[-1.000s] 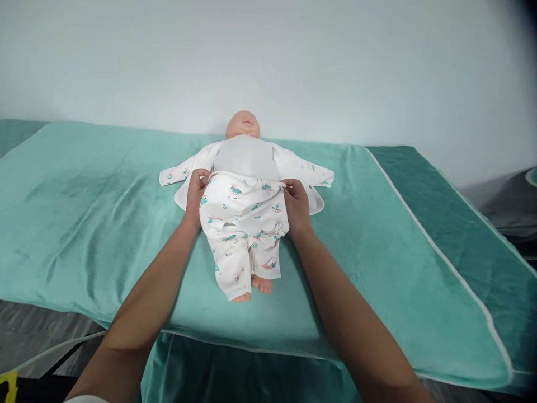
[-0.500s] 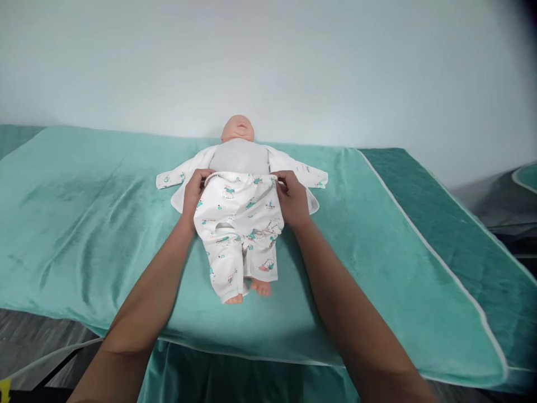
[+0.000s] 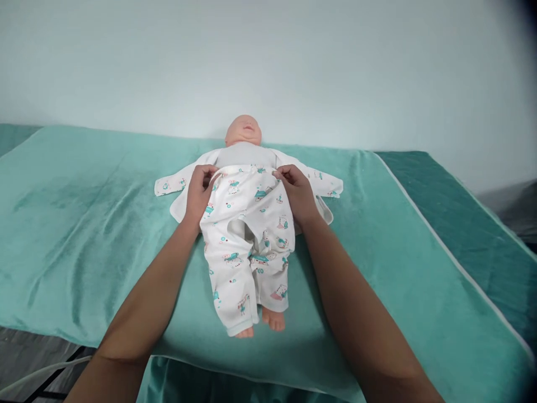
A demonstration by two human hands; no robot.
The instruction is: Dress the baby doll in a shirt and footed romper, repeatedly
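Observation:
A baby doll [image 3: 243,130] lies on its back, head toward the wall and feet toward me. Printed white baby pants [image 3: 251,196] cover its legs and lower belly, with an opening showing at the crotch. My left hand [image 3: 200,193] pinches the waistband at its left end, fingers curled over the edge. At the right end, my right hand [image 3: 298,193] grips the same waistband between thumb and fingers. Bare toes [image 3: 273,319] stick out below the cuffs. A white baby jacket [image 3: 327,182] lies spread open beneath the doll, its sleeves out to both sides.
A light green velvety cover [image 3: 104,224] lies under the doll, wrinkled at the left. Darker green cloth [image 3: 470,212] shows at the right. A pale wall [image 3: 268,61] rises behind the doll. Grey floor [image 3: 33,358] and a pale cable [image 3: 46,372] appear at lower left.
The waistband has moved slightly farther up the doll's belly, with both hands holding it. The crotch opening shows wider. My view has shifted a little closer.

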